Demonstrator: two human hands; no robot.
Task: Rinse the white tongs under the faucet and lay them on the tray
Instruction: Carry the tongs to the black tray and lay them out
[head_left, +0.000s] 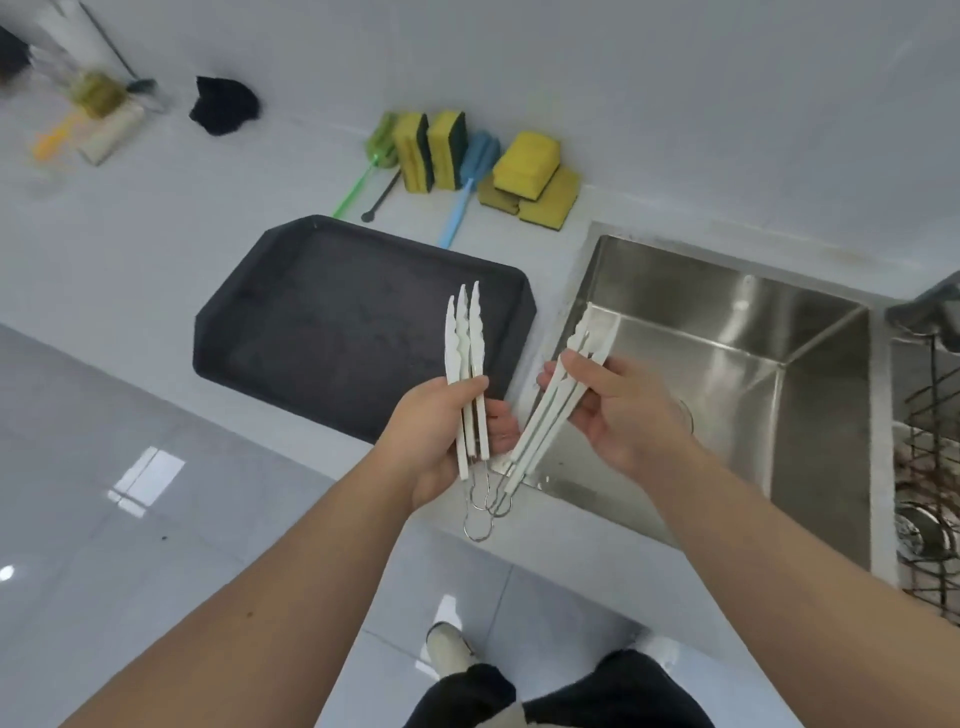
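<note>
My left hand (441, 436) grips a bundle of white tongs (464, 332), tips pointing up over the near right corner of the black tray (291, 312). My right hand (618, 410) holds another set of white tongs (582, 338), tips slanting over the left edge of the steel sink (727, 332). Wire rings hang from the handle ends below both hands. The dark faucet (930, 306) shows only partly at the right edge. The tray lies empty on the white counter.
Yellow-green sponges (530, 171) and long-handled brushes (467, 192) lie against the wall behind the tray. A wire rack (930, 467) sits in the right basin. A black cloth (223, 104) and blurred bottles are at the far left. Tiled floor lies below the counter edge.
</note>
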